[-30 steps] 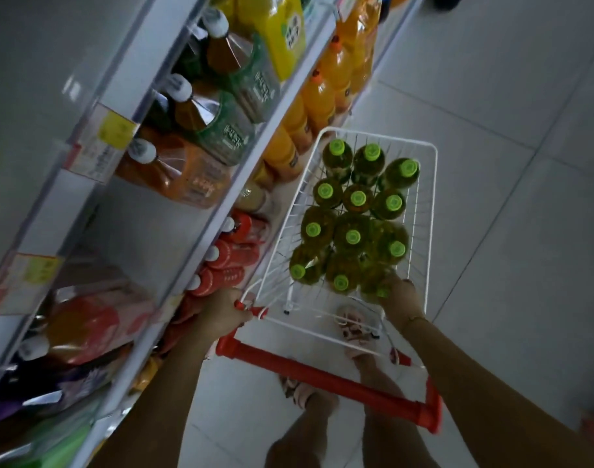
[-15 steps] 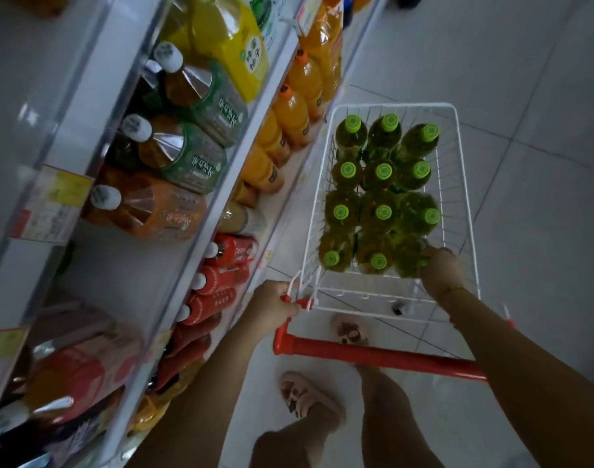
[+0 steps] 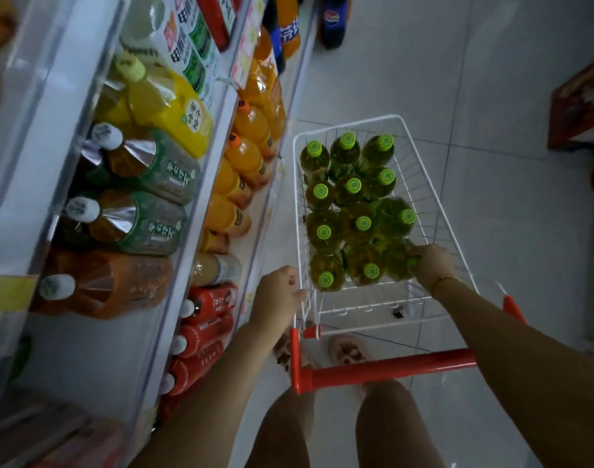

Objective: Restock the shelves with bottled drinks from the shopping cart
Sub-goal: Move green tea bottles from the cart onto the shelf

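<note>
A white wire shopping cart (image 3: 434, 211) with a red handle bar (image 3: 386, 368) stands on the floor beside the shelves (image 3: 221, 123). Several green-capped bottles of yellow-green drink (image 3: 353, 204) stand upright in its basket. My right hand (image 3: 430, 263) reaches into the basket's near right corner and grips the top of one green-capped bottle (image 3: 395, 260). My left hand (image 3: 277, 295) holds the near left corner of the basket's wire rim.
On the left, shelves hold large tea bottles (image 3: 143, 170), orange soda bottles (image 3: 245, 157), red bottles (image 3: 204, 327) and a yellow juice bottle (image 3: 167, 106). Dark cola bottles (image 3: 332, 21) stand further down the aisle. A red box (image 3: 582, 109) sits on the tiled floor at right.
The view has swung so the cart sits further right and straighter. Both hands keep their places: left on the basket's corner, right on the near right bottle.
</note>
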`<state>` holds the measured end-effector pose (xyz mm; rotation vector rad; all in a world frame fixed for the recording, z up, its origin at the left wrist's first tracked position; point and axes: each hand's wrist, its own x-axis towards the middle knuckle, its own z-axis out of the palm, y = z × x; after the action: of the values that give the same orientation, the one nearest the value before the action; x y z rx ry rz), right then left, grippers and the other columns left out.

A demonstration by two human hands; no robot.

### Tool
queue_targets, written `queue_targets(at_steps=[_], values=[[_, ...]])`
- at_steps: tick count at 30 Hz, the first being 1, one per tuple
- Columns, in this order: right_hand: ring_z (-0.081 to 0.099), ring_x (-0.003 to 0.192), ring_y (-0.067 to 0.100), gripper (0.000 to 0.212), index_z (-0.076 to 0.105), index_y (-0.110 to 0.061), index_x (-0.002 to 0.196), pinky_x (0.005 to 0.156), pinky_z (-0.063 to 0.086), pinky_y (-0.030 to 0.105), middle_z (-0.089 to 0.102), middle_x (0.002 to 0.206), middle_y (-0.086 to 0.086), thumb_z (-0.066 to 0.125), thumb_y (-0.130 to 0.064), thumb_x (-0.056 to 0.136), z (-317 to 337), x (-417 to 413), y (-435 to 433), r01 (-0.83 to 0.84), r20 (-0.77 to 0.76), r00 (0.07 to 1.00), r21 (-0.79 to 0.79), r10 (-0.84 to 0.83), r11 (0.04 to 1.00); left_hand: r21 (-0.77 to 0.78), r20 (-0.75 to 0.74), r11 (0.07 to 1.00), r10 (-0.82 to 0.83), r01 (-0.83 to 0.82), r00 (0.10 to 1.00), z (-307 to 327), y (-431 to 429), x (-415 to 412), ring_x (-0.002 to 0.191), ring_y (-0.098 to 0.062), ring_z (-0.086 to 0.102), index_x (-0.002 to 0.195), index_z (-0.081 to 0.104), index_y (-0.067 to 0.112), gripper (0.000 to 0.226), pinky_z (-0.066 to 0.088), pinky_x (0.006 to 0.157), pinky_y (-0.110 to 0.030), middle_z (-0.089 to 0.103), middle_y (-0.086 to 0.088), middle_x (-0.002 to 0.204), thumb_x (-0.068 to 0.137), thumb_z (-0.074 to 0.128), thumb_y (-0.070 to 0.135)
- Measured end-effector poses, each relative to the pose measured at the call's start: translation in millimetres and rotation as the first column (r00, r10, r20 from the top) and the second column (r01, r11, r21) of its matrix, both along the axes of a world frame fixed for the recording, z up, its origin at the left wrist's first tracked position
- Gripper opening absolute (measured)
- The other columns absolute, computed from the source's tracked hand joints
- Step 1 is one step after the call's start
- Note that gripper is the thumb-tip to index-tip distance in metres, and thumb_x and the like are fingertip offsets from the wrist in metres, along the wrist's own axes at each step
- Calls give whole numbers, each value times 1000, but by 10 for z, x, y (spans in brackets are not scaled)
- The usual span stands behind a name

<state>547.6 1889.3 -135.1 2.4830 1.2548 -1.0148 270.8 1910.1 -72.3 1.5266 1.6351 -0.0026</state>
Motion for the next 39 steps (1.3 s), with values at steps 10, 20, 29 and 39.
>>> queue_targets(at_steps=[10,20,29,39], values=[[59,89,28,24,61,-7,108,77,48,34,59,103,11,59,-19,87,381,-3,860,65,-90,995,410,-31,910,189,109,980,40,-60,993,-224,1219,563,111,-21,57,126,53,9,46,49,93,-33,59,-10,122,83,68,14],[47,120,30,58,42,-21,138,100,40,37,44,135,12,65,-20,85,110,-161,2222,-151,-277,927,344,253,927,276,-23,961,26,-19,999,-643,2182,1070,111,-26,55,124,54,12,46,44,95,-32,57,-12,119,81,69,11],[61,92,30,40,51,-11,104,72,49,34,62,106,10,75,-23,74,57,-94,2163,-251,-179,916,446,360,859,388,3,915,122,-114,992,-510,1945,1161,99,-16,54,103,62,10,33,32,78,-11,55,-7,108,72,75,10],[53,63,14,34,53,-12,86,54,43,16,56,70,-4,80,-23,70,1486,254,1964,151,-330,929,751,168,643,444,268,746,419,-497,868,974,1709,902,81,-7,59,95,66,21,29,45,69,-6,62,1,95,70,80,21]])
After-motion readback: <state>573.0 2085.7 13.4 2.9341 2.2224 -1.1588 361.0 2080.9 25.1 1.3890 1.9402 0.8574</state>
